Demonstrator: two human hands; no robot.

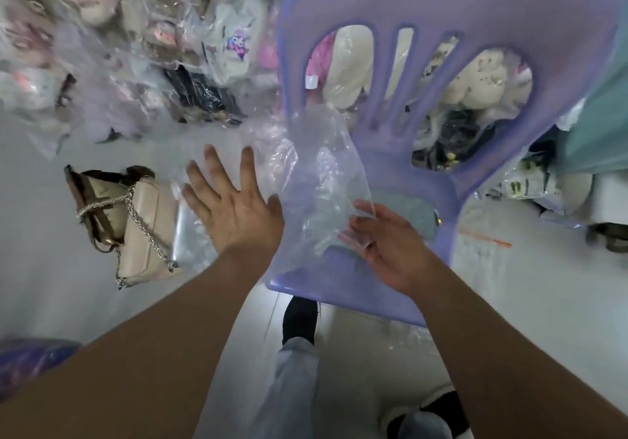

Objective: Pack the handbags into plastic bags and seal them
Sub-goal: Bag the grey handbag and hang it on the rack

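Plastic bag (323,173) over the purple chair (475,13), pale floor (40,234) around.
Your right hand (390,248) pinches it, your left hand (231,207) spreads wide; the beige handbag (142,221) lies on the floor.

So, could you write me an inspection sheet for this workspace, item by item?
Surface: pale floor; a purple chair stands on it.
Job's things: beige handbag with a chain lies on the floor, unbagged; clear plastic bag is held over the chair seat; teal item lies on the seat, kind unclear.
Clutter: bagged goods are piled along the back; orange stick lies on the floor.
Grippers: left hand is spread and holds nothing; right hand pinches the plastic bag.
Cables: nothing seen.
Surroundings: plush toys lie behind the chair.
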